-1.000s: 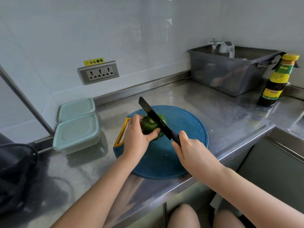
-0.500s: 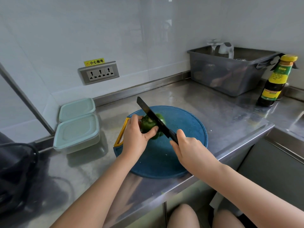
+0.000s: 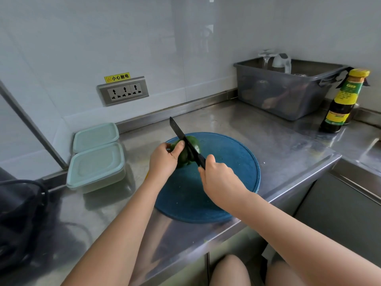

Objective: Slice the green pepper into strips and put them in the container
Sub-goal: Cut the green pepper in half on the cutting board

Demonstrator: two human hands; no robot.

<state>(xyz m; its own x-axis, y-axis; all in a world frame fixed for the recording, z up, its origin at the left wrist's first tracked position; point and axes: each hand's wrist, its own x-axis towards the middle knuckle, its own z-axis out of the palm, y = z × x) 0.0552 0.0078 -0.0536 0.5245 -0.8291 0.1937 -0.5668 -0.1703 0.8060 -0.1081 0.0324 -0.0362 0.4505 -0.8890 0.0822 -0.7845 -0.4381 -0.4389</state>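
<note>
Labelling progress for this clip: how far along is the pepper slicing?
Done: only setup; the green pepper sits on the blue cutting board, no strips visible. In hand: the left hand holds the pepper while the right hand grips the knife, blade across its top. Left: slice the strips, open a container (both have lids on), load them in.
</note>
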